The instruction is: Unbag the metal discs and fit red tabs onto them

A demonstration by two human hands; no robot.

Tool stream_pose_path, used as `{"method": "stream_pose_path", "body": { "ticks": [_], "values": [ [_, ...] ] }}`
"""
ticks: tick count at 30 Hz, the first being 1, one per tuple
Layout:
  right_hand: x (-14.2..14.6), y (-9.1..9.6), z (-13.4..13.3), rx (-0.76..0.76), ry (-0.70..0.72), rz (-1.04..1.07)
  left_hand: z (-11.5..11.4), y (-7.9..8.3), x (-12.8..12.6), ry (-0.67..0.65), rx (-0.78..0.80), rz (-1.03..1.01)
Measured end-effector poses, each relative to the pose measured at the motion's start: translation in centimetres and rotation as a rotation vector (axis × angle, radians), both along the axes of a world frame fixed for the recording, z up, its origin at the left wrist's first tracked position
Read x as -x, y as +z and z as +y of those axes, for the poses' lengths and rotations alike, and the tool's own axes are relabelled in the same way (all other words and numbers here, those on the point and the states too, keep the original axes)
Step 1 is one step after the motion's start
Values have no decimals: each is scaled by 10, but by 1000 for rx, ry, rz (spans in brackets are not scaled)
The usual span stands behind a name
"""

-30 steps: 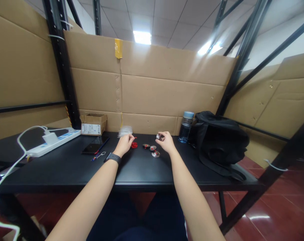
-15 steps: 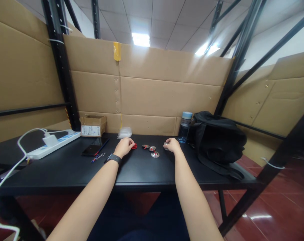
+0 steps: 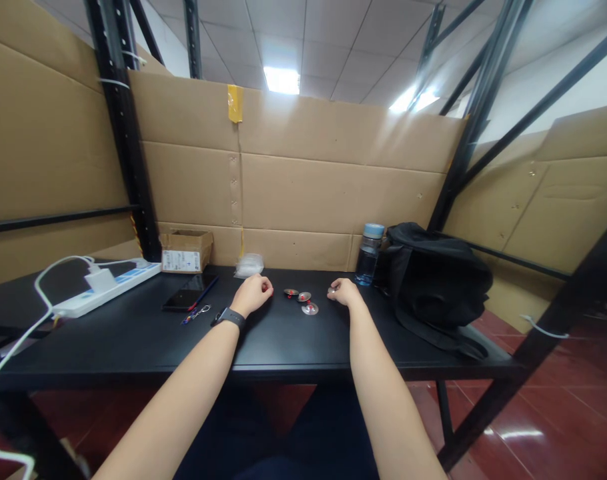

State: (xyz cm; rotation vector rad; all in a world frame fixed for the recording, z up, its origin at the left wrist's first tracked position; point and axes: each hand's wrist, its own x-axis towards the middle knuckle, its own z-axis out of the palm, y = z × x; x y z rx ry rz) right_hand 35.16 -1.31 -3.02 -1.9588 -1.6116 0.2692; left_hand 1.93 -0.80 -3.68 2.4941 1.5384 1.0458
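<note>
My left hand [image 3: 253, 294], with a dark watch on its wrist, rests on the table with fingers curled closed. A trace of red shows at its fingertips, from a small red bundle that looks like cord; most of it is hidden. My right hand [image 3: 345, 293] pinches a small silvery metal disc [image 3: 331, 291], largely covered by the fingers. Between the hands lie three shiny metal discs with red bits at their middles: one disc [image 3: 290, 293] at the left, another disc [image 3: 304, 297] beside it, and a nearer disc [image 3: 310, 309].
Behind my left hand sits a clear plastic bag [image 3: 249, 265]. Leftward are a keyring [image 3: 197, 314], a phone [image 3: 190, 293], a small carton [image 3: 186, 251] and a power strip [image 3: 108, 288]. A water bottle [image 3: 368, 255] and black backpack [image 3: 436, 283] stand right. Cardboard [image 3: 303, 193] walls the back.
My left hand has shifted slightly right over the red bundle, which now hardly shows. The right hand has barely moved with its disc; the three discs lie as before.
</note>
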Motion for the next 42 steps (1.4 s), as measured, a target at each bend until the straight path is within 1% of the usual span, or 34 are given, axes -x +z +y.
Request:
{"method": "stream_pose_path", "body": {
  "ticks": [4,6,10,14,17,23,28,31,36,42],
  "values": [
    [-1,-1,1,11,1,-12,-17,6,-21,-67,-95,62],
    [-1,-2,2,15,2,-14,-25,7,-34,-101,-117,99],
    [-2,-1,4,-37,-46,-43,-33,4,-51,-185,-65,156],
    [-2,1,5,-144,-99,-65,-32,3,-51,-243,1,188],
    [-1,3,5,-185,-113,-54,-32,4,-48,-219,17,201],
    [1,3,3,-219,-115,-57,-35,4,-49,-176,-31,244],
    [3,4,4,-179,-99,-45,-37,6,-50,-166,-24,244],
    [3,4,5,-154,-92,-37,-38,8,-50,-130,-23,229],
    [2,3,5,-152,-83,-34,-38,10,-50,-98,-23,253],
    [2,2,6,-158,-79,-39,-38,6,-46,-53,-95,254]
  ]
}}
